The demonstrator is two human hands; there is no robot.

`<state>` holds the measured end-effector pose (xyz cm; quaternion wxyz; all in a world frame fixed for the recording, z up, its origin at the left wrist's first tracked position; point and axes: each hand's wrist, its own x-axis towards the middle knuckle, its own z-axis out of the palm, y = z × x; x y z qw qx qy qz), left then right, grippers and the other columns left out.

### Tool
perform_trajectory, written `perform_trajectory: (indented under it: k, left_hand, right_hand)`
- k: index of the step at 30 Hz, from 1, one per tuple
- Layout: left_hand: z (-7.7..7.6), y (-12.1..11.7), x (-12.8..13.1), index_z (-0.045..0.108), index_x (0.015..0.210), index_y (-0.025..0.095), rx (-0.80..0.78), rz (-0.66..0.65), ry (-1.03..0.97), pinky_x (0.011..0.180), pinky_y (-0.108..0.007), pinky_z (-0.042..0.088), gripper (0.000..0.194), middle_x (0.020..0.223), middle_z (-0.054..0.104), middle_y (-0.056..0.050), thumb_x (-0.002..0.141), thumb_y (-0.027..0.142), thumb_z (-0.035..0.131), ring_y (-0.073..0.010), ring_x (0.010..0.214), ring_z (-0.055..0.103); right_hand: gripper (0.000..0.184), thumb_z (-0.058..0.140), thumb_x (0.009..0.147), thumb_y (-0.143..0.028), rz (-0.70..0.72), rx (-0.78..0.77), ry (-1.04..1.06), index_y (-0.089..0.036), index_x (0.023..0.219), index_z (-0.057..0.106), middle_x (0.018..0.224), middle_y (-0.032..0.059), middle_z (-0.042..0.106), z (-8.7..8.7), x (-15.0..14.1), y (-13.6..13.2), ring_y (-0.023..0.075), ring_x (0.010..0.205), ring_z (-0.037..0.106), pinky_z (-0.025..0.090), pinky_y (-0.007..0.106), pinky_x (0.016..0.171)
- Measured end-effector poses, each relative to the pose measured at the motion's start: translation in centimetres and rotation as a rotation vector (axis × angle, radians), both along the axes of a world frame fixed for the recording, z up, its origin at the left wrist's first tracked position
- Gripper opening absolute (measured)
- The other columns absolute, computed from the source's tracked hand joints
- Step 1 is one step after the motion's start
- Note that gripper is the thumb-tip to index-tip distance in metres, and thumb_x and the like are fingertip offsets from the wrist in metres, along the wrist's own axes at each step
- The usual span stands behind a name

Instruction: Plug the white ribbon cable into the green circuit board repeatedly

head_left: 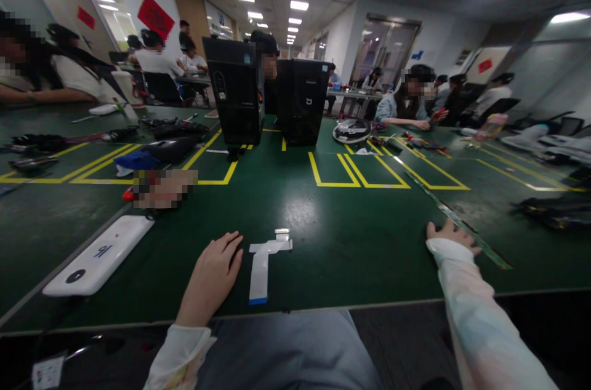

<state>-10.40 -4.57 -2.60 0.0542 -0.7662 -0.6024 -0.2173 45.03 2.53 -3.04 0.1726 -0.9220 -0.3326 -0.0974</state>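
My left hand (213, 273) rests on the green tabletop with its fingers stretched out and holding nothing. Just right of its fingertips lies a flat white ribbon cable (260, 273), bent at an angle, with a blue end towards me and a small connector at the far end. Farther right, my right hand (451, 236) is spread beside a long, thin green strip (489, 250) that looks like a circuit board. Its fingers reach the strip's edge; whether they press on it I cannot tell.
Two black computer towers (236, 95) stand at the table's far side. A white power bank-like device (99, 254) lies left, near a blurred patch (164, 188). Yellow tape marks (339, 184) cross the table. Dark cables (551, 211) lie at right. Other people sit around.
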Motion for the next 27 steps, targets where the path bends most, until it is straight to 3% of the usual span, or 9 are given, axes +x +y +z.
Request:
perform_trajectory:
  k: [8, 13, 18, 23, 27]
  left_hand:
    - [0.1, -0.1, 0.1, 0.06, 0.122, 0.015, 0.012, 0.001, -0.009, 0.105, -0.048, 0.04, 0.041, 0.129, 0.06, -0.013, 0.094, 0.034, 0.036, -0.0267, 0.12, 0.055]
    - [0.1, 0.0, 0.1, 0.061, 0.12, 0.016, 0.032, -0.009, -0.015, 0.103, -0.049, 0.042, 0.041, 0.127, 0.061, -0.014, 0.093, 0.034, 0.036, -0.0276, 0.118, 0.057]
    - [0.0, 0.0, 0.1, 0.061, 0.12, 0.017, 0.036, -0.004, -0.005, 0.103, -0.049, 0.042, 0.041, 0.128, 0.061, -0.014, 0.093, 0.034, 0.036, -0.0278, 0.118, 0.057]
    - [-0.1, 0.0, 0.0, 0.06, 0.121, 0.017, 0.03, -0.007, -0.01, 0.103, -0.049, 0.041, 0.041, 0.128, 0.061, -0.013, 0.093, 0.035, 0.036, -0.0276, 0.119, 0.056]
    - [-0.1, 0.0, 0.0, 0.061, 0.12, 0.016, 0.023, -0.003, -0.015, 0.104, -0.049, 0.041, 0.041, 0.128, 0.061, -0.013, 0.093, 0.035, 0.037, -0.0276, 0.119, 0.056]
  right_hand:
    - [0.067, 0.041, 0.084, -0.049, -0.035, -0.003, -0.033, -0.008, 0.136, 0.048, 0.14, 0.0286, 0.038, -0.3, 0.9, 0.5, 0.0448, 0.127, 0.036, 0.029, 0.062, 0.098]
    - [0.065, 0.039, 0.084, -0.05, -0.019, -0.027, -0.03, -0.009, 0.131, 0.052, 0.135, 0.0284, 0.044, -0.3, 1.1, 0.4, 0.0443, 0.126, 0.039, 0.03, 0.064, 0.097]
    - [0.065, 0.036, 0.085, -0.052, 0.041, -0.092, -0.036, -0.008, 0.13, 0.054, 0.131, 0.0269, 0.049, 0.2, 0.8, -0.5, 0.0421, 0.123, 0.043, 0.035, 0.06, 0.095]
    - [0.067, 0.034, 0.087, -0.054, 0.127, -0.197, -0.013, -0.011, 0.135, 0.051, 0.14, 0.0199, 0.045, 0.7, 0.6, -2.0, 0.0406, 0.127, 0.039, 0.034, 0.057, 0.1]
    - [0.065, 0.035, 0.088, -0.054, 0.1, -0.198, -0.022, -0.013, 0.136, 0.049, 0.139, 0.0197, 0.044, 1.2, -0.3, -3.0, 0.0394, 0.13, 0.035, 0.033, 0.053, 0.102]
